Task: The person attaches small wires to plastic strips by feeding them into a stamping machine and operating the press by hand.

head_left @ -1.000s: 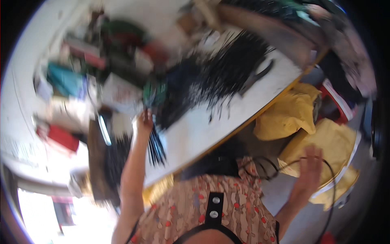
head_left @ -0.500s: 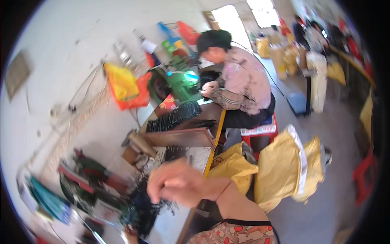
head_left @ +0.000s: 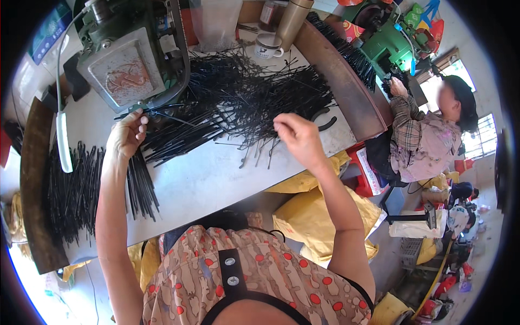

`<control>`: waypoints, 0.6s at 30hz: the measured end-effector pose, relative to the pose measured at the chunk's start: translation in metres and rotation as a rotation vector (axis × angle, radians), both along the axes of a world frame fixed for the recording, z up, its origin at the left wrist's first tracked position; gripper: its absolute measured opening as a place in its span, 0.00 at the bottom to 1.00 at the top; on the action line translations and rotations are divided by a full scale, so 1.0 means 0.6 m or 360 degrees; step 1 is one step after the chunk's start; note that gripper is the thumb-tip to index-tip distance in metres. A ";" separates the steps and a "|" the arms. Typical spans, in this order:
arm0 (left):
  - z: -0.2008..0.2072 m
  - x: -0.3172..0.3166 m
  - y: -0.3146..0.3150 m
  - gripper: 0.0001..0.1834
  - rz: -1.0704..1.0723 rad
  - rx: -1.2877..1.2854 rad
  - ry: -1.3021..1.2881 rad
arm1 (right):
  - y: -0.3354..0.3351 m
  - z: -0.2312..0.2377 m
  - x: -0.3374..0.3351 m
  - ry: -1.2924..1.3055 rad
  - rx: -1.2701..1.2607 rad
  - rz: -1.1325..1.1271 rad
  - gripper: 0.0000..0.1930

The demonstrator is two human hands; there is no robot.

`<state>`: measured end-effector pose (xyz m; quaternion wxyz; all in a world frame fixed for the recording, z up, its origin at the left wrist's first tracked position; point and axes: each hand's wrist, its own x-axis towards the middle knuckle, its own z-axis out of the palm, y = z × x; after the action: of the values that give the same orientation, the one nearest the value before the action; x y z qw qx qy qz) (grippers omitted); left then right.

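Note:
My left hand is closed in a pinch on a thin black rod at the foot of a green press machine, just under its grey, rust-stained plate. Part of the rod is hidden by the fingers and the machine. My right hand hovers at the near right edge of a tangled heap of black rods, its fingers curled together. Whatever is in that pinch, if anything, does not show. Straighter bundles of black rods lie to the left of and below my left hand.
Behind the heap stand a white mug and a tan flask. A wooden board closes the bench's right side; a curved strip edges its left. Yellow sacks lie below. A co-worker sits at another green machine on the right.
The view has swung from the room on the right down to the bench. My right hand, blurred by motion before, is now by the heap; my left hand now shows fully at the machine.

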<state>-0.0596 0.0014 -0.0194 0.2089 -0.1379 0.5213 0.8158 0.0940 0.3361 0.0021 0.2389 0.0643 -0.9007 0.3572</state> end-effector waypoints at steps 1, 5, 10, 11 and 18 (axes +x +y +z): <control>-0.001 0.006 0.004 0.06 -0.0001 -0.0020 0.0051 | 0.009 0.004 -0.005 -0.0022 0.0001 -0.0013 0.04; 0.006 0.017 0.007 0.06 -0.0032 -0.0003 0.0063 | 0.028 0.008 -0.039 -0.0049 0.0475 0.0061 0.04; 0.013 0.017 -0.006 0.07 -0.0204 0.0063 0.0014 | 0.005 0.009 -0.082 -0.0154 0.0790 0.0261 0.05; 0.016 0.020 -0.009 0.07 -0.0204 0.0066 0.0010 | 0.003 0.010 -0.083 -0.0158 0.0793 0.0262 0.05; 0.019 0.048 -0.016 0.07 -0.0210 0.0129 0.0063 | -0.038 0.015 -0.079 -0.0322 0.0792 0.0457 0.05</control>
<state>-0.0305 -0.0083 -0.0079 0.2573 -0.0785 0.4999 0.8233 0.0467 0.3133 0.0111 0.0718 0.2117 -0.9614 0.1604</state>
